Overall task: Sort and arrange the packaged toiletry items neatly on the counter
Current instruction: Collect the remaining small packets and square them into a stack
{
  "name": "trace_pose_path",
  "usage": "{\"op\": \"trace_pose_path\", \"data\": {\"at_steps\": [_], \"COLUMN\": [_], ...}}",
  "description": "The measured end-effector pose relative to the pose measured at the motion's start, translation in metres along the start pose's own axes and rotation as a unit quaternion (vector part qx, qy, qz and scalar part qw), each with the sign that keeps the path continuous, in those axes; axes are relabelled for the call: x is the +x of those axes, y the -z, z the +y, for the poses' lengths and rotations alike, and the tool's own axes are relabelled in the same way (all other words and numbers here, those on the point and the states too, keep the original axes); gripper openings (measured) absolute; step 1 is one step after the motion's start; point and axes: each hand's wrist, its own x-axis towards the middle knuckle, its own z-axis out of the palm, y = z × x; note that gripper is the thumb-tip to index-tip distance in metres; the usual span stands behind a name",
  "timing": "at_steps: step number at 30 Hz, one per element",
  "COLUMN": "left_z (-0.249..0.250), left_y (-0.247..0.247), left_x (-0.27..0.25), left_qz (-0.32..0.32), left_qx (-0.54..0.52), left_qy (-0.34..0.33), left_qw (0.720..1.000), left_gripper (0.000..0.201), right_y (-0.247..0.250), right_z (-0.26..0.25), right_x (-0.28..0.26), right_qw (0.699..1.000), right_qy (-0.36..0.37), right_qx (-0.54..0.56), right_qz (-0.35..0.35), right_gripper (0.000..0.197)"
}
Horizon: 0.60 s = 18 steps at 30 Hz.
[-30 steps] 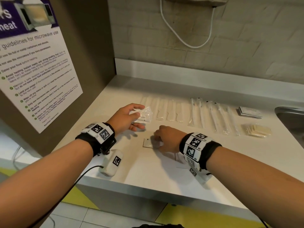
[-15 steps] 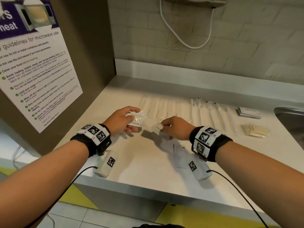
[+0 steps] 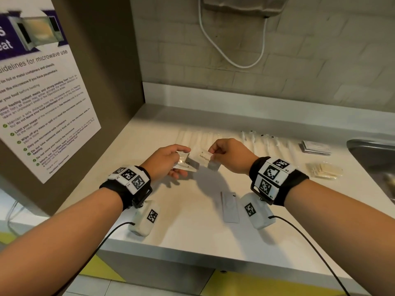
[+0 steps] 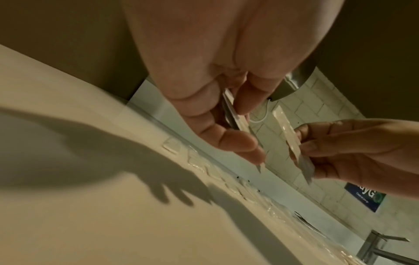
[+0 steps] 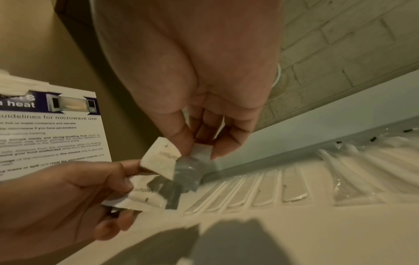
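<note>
Toothpaste sachet point(image 3: 202, 157), a second ago pressed flat on the counter point(image 3: 192, 221) under the right hand point(image 3: 229, 155), is now lifted clear, pinched at its 3 o'clock edge in that hand's grip. The left hand point(image 3: 165, 162) has drawn inward and pinches a small stack of sachets point(image 3: 185, 163) at 9 o'clock, almost touching the first. Likely the sachet is about to join the stack. Both wrists hover above the counter, fingers curled. One flat packet point(image 3: 229, 207) lies unsorted at 6 o'clock.
</note>
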Motion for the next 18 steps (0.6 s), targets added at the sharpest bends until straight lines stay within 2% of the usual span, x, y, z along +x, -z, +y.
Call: {"op": "trace_pose_path", "data": {"at_steps": [2, 4, 8, 10, 12, 15, 18], "left_z": [0.002, 0.003, 0.010, 0.013, 0.016, 0.019, 0.023], "left_y": [-0.001, -0.002, -0.003, -0.004, -0.005, -0.006, -0.011], "left_x": [0.000, 0.001, 0.002, 0.001, 0.000, 0.000, 0.000], "left_qz": [0.007, 0.013, 0.018, 0.018, 0.013, 0.005, -0.007], "left_qx": [-0.010, -0.023, -0.052, -0.054, -0.046, -0.036, -0.023], "left_qy": [0.000, -0.012, -0.034, -0.041, -0.043, -0.042, -0.040], "left_qw": [1.000, 1.000, 0.998, 0.998, 0.998, 0.998, 0.999], "left_gripper": [0.046, 0.047, 0.049, 0.050, 0.051, 0.051, 0.038], "right_y": [0.000, -0.001, -0.005, -0.009, -0.012, -0.016, -0.018], "right_z": [-0.004, -0.008, -0.018, -0.020, -0.020, -0.020, -0.017], "right_x": [0.002, 0.003, 0.004, 0.005, 0.006, 0.005, 0.004], "right_qw": [0.999, 0.995, 0.982, 0.978, 0.980, 0.982, 0.983], "right_qy": [-0.010, -0.025, -0.032, -0.034, -0.033, -0.036, -0.040], "right_qx": [0.029, 0.092, 0.182, 0.195, 0.184, 0.172, 0.160], "right_qz": [0.017, 0.025, 0.047, 0.059, 0.067, 0.073, 0.080], "right_gripper": [0.012, 0.022, 0.063, 0.078, 0.078, 0.069, 0.054]}}
